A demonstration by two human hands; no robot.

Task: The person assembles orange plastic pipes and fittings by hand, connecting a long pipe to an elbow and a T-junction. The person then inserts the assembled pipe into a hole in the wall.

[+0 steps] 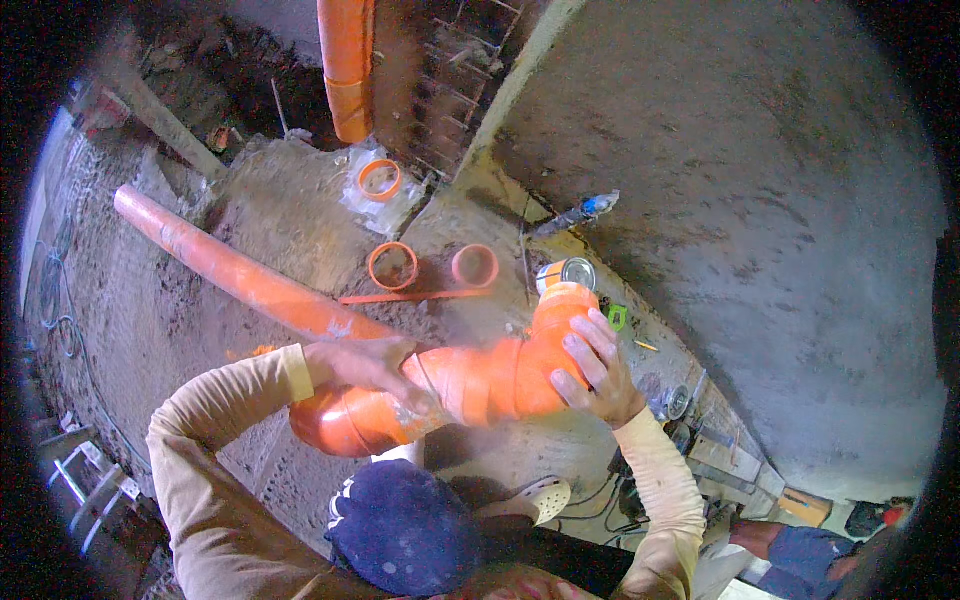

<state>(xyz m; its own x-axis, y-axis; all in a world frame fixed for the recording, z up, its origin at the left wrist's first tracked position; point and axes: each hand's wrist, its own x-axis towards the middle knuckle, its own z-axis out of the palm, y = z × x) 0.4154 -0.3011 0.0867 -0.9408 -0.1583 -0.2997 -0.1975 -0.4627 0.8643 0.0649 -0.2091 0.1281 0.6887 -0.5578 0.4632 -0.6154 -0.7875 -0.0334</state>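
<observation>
A jointed orange pipe assembly (480, 382) lies crosswise between the two hands, its bent left end at nine o'clock and its other end turned up toward one o'clock. The left hand (375, 368) closes partway over the left bend from above, back of the hand up, thumb laid along the pipe near a joint; its remaining fingertips are hard to make out. The right hand (605, 380) cups the right bend from the three o'clock side, fingers curled part-closed and apart on the orange surface. Most of the assembly's length thus sits between the two grips, with the upturned end reaching past the right fingertips. Just beyond that end, at one o'clock, stands a tin (572, 272). A long orange pipe (235, 265) runs off toward ten o'clock from behind the left hand; whether they touch cannot be told. On the floor toward twelve lie an orange ring (393, 285) and a short orange piece (476, 267). A pale clog (548, 501) shows at five o'clock, and a rough grey wall (740, 230) rises at two.
</observation>
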